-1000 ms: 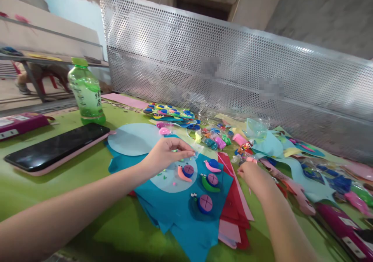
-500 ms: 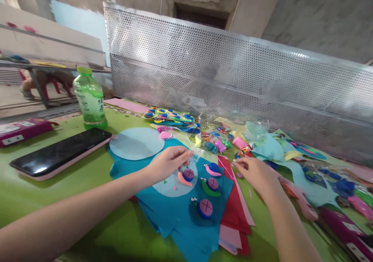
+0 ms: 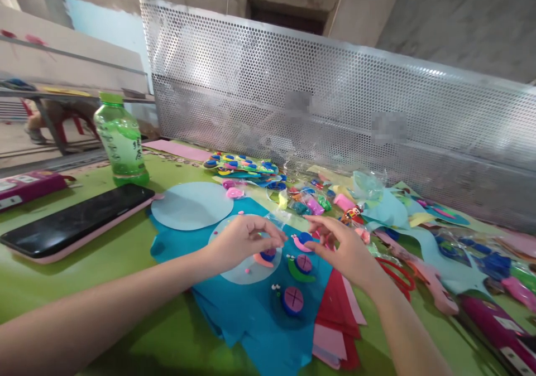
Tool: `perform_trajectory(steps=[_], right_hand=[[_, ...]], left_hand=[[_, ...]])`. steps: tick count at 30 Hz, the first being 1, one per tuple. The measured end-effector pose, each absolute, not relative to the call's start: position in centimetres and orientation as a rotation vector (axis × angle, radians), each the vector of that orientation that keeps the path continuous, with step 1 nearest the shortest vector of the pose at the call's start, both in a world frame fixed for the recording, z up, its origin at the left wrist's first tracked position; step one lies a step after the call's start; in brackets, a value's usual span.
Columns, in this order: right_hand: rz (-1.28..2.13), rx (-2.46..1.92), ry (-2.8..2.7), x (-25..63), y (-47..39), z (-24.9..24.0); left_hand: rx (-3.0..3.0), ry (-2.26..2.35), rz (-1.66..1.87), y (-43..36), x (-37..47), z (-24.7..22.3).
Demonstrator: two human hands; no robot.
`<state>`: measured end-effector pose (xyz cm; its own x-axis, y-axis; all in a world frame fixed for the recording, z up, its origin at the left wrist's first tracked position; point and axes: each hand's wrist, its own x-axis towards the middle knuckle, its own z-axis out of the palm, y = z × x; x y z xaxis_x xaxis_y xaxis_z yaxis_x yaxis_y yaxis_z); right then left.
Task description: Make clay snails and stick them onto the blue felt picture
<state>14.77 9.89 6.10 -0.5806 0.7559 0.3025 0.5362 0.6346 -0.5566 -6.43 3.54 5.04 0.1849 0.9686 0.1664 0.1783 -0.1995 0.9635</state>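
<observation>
My left hand (image 3: 245, 242) is over the pale blue paper circle (image 3: 234, 270), fingers curved and slightly apart from the thumb. It partly hides a clay snail (image 3: 264, 259) with a salmon body and a blue-and-purple shell. My right hand (image 3: 345, 250) hovers beside a pink snail (image 3: 302, 241) with a blue shell, thumb and fingers spread, nothing visible between them. Below lie a green snail (image 3: 300, 267) and a blue-rimmed purple shell (image 3: 293, 300) with a cross cut in its top and small eyes beside it. All rest on blue sheets (image 3: 251, 320); small pink dots sit on the circle.
A second pale blue circle (image 3: 190, 206), a phone (image 3: 79, 220) and a green bottle (image 3: 121, 141) stand left. Bagged clay (image 3: 312, 204) and decorated discs (image 3: 240, 165) lie behind. Red-handled scissors (image 3: 397, 275) are right, near red paper sheets (image 3: 339, 303). A perforated metal screen (image 3: 259, 80) rises behind.
My left hand has lifted off the salmon snail and loosened its pinch. My right hand has moved left toward it and opened, uncovering the scissors. The view has shifted slightly.
</observation>
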Motion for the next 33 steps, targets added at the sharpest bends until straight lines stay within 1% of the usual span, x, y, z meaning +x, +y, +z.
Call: perform_trajectory(steps=[3, 7, 10, 14, 19, 22, 27, 33], right_hand=[[0.675, -0.895, -2.360, 14.0, 8.7, 6.1], [0.699, -0.870, -2.438, 12.8, 7.2, 5.9], [0.706, -0.841, -2.443, 12.3, 6.7, 5.8], [0.684, -0.892, -2.416, 12.7, 7.1, 5.9], [0.683, -0.966, -2.443, 13.6, 8.8, 6.0], [0.574, -1.015, -2.425, 14.0, 10.2, 5.4], [0.265, -1.154, -2.414, 14.5, 12.4, 3.9], [0.176, -1.247, -2.429, 14.6, 13.8, 1.9]], left_hand=[[1.518, 1.057, 1.140, 3.3, -6.1, 4.8], [1.706, 0.996, 1.229, 3.3, -6.0, 4.6], [1.796, 0.963, 1.231, 3.2, -5.9, 4.6], [1.728, 1.003, 1.178, 2.9, -5.8, 4.9], [1.598, 1.029, 1.219, 2.9, -6.2, 5.2], [1.546, 1.021, 1.242, 3.1, -6.3, 5.3], [1.495, 1.071, 1.184, 3.3, -6.2, 5.4], [1.423, 1.044, 1.194, 3.3, -6.3, 5.2]])
